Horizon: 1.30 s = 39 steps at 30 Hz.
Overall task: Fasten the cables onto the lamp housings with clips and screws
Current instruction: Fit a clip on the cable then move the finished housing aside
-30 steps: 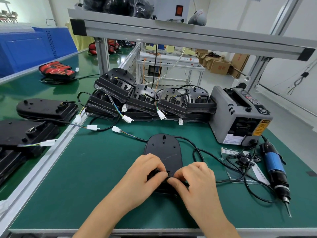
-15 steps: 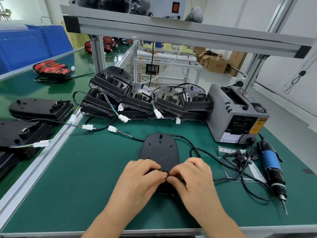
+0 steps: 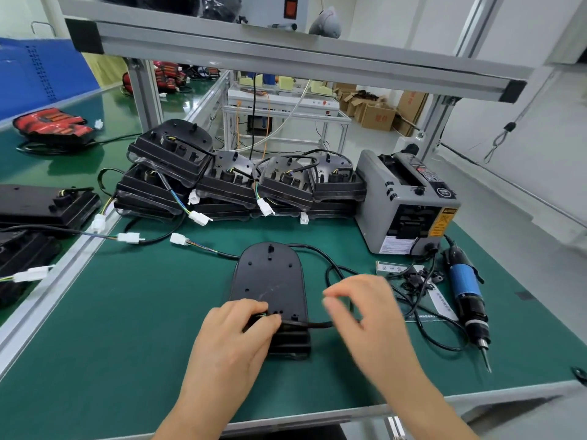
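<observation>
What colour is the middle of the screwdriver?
Blue; the screwdriver shows best in the head view.

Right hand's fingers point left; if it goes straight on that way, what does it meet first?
Probably the right edge of the lamp housing; the right hand looks raised and blurred, so it might pass above.

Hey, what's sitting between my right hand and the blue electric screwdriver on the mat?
In the head view, a small pile of black clips plus loops of black cable lie between the right hand and the electric screwdriver.
</observation>
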Available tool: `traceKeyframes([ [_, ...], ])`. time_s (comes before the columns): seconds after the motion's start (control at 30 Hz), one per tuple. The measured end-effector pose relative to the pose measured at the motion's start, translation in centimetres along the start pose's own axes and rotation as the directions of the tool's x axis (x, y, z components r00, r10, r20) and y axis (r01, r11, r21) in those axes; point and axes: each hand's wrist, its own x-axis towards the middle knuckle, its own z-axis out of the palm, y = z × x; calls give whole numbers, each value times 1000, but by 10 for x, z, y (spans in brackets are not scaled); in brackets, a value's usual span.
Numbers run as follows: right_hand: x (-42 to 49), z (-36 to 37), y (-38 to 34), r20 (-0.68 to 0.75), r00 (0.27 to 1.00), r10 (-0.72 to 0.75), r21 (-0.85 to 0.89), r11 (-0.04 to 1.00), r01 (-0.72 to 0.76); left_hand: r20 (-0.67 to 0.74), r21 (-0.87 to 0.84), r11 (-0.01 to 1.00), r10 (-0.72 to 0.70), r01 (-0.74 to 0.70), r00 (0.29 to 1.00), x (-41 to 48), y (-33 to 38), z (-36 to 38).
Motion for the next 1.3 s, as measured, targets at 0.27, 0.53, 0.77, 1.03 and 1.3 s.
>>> traceKeyframes([
  [0.27, 29, -67, 107, 38, 895, 445, -635, 702, -322, -23, 18, 1000, -24, 24, 999, 0, 3, 5],
  [0.53, 43, -60, 113, 133, 850, 509, -791, 571, -218, -15, 22, 999, -45, 46, 999, 0, 5, 4],
  [0.77, 51, -52, 113, 144, 810, 568, -868, 466, -173, -6, 15, 998, -63, 63, 998, 0, 6, 4],
  [1.03, 47, -47, 117, 101, 874, 474, -871, 467, -152, 3, 3, 998, -67, 67, 998, 0, 5, 5],
  [1.3, 47, -38, 43, 342, 917, 206, -195, 970, -145, -29, 33, 999, 11, -10, 1000, 1, -2, 6],
])
